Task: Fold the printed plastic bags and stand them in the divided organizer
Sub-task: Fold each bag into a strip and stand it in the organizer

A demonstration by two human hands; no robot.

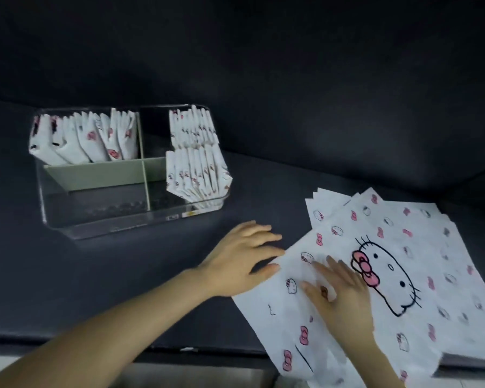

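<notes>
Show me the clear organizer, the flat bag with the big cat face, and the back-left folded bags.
Clear plastic divided organizer [101, 218]: head view, bare front wall.
Flat white printed plastic bag [389, 277]: head view, cat face.
Folded white printed bags [84, 141]: head view, back-left row's middle.

Readable text: none.
Clear plastic divided organizer [101, 228]: small white-and-yellow sticker [189, 214] on front wall, print too blurred to read.
Flat white plastic bags [437, 275]: cat-face and pink-bow pictures, no legible lettering.

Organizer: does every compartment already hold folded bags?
No, the organizer's near-left compartment holds no folded bags; they stand only in the far-left and the two right-hand compartments.
</notes>
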